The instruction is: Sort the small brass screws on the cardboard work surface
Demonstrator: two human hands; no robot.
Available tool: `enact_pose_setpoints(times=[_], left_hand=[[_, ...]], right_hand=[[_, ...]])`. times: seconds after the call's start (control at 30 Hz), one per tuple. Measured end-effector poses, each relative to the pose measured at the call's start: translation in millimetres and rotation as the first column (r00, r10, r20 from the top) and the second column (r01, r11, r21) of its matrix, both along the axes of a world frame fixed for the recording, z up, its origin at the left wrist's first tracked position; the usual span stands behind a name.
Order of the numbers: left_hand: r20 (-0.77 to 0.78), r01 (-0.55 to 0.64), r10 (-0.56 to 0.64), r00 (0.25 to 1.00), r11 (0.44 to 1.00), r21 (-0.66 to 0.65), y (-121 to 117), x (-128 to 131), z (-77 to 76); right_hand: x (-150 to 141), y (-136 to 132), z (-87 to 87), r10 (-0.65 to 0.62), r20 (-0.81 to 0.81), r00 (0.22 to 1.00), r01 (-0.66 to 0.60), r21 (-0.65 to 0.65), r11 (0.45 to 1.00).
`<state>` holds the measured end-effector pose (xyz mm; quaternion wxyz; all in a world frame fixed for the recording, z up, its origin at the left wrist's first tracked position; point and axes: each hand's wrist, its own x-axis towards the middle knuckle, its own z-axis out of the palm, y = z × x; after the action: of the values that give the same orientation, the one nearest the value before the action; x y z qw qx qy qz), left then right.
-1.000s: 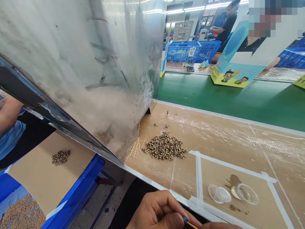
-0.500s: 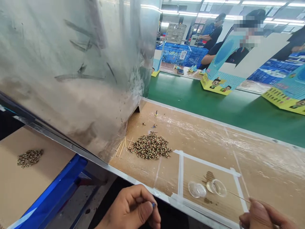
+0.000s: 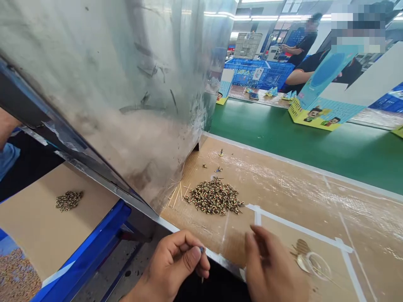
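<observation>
My left hand is closed near the table's front edge, thumb and forefinger pinching a tiny blue piece; most of it is hidden by the fingers. My right hand, slightly blurred, reaches over the front of the table with its fingers loosely apart and nothing visible in them. Ahead of both hands lies a heap of tiny dark, cream and red parts. Beside the right hand, a small clear cup stands within a taped frame, a thin stick leaning at it.
A large scuffed metal panel rises at the left. Several thin wooden sticks lie beside the heap. Another small pile sits on cardboard at lower left. Printed cartons stand on the green belt; people work beyond.
My right hand has let go of the thin stick and moved left, toward my left hand. The left hand keeps its pinch. The whole view has shifted left.
</observation>
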<state>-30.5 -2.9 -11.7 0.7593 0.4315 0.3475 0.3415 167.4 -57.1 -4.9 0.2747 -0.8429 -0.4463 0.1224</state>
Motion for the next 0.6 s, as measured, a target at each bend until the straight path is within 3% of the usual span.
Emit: enact_pose_setpoints(times=[0.13, 0.3, 0.5, 0.53, 0.6], left_hand=[[-0.006, -0.021, 0.021, 1.0, 1.0, 0.008, -0.2, -6.0, 4.8], [-0.029, -0.035, 0.034, 0.999, 0.999, -0.038, -4.1, -14.8, 2.4], [-0.018, -0.031, 0.03, 0.999, 0.998, -0.055, -2.3, -10.0, -0.9], [-0.018, -0.028, 0.027, 0.999, 0.998, -0.049, -1.6, -8.7, 0.3], [-0.029, -0.012, 0.011, 1.0, 1.0, -0.025, -0.7, -6.6, 3.9]], right_hand=[[-9.4, 54.6, -3.5, 0.013, 0.071, 0.997, 0.004, -0.224, 0.974], [-4.0, 54.2, -8.2, 0.014, 0.074, 0.997, 0.009, -0.297, 0.955], [-2.2, 28.9, -13.6, -0.01, 0.048, 0.999, 0.02, -0.193, 0.981], [-4.8, 23.3, -12.7, -0.003, 0.004, 1.0, 0.004, -0.146, 0.989], [-15.2, 9.3, -8.4, 0.014, -0.239, 0.971, -0.011, 0.013, 1.0]])
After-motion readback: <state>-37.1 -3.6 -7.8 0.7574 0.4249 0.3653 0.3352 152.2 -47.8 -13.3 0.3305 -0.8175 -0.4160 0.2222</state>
